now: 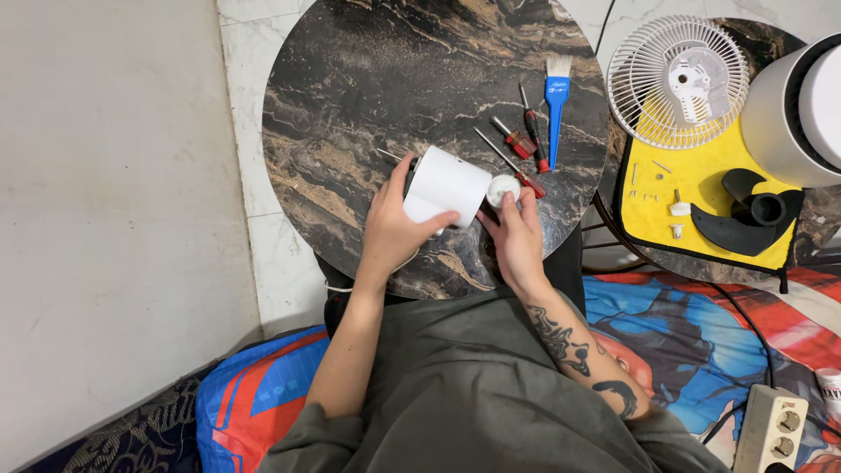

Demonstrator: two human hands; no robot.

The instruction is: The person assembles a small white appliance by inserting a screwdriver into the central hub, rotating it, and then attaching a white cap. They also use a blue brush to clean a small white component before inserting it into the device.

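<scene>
Left hand point(392, 229) wrapped around one white cylinder point(446, 187), lying on its side near front edge of round dark marble table point(350, 105). Right hand point(517, 235) pinching one small white round cap point(503, 187) at cylinder's end.

Three red-handled screwdrivers point(524, 144), one blue brush point(556, 96) just right of hands. Wide bare tabletop behind and left.

Second table at right: one white fan grille point(677, 81), one yellow mat point(701, 197) with one black fan blade point(745, 215), few small screws. One power strip point(771, 429) at lower right.
</scene>
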